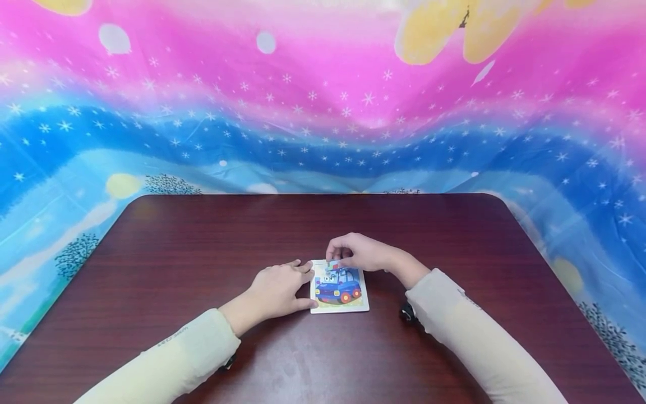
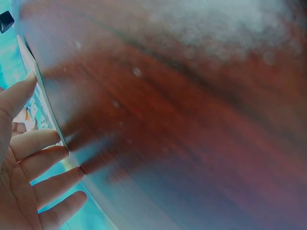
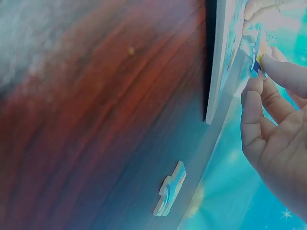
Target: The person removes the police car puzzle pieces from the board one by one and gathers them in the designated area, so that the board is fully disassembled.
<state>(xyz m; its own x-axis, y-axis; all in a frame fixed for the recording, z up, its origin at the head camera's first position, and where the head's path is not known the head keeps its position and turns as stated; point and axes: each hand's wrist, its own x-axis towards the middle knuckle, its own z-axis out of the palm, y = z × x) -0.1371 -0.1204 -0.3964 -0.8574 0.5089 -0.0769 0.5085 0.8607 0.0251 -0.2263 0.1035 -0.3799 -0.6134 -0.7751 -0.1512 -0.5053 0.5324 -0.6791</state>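
Observation:
A white-framed jigsaw puzzle (image 1: pixel 340 294) with a blue cartoon car lies flat on the table. My left hand (image 1: pixel 278 290) is at its left side, thumb near the lower corner and fingertips at the upper one, fingers fairly straight. Above the puzzle's top part, my right hand (image 1: pixel 364 252) pinches a small puzzle piece (image 3: pixel 255 60) between thumb and fingertips; the piece is tilted in the right wrist view. The left wrist view shows the left thumb and fingers (image 2: pixel 45 143) along the board's edge.
Another loose puzzle piece (image 3: pixel 170 189) lies on the table near the right hand; the head view does not show it clearly. The dark red-brown wooden table (image 1: pixel 202 235) has a printed pink and blue cloth (image 1: pixel 323 112) hanging behind it.

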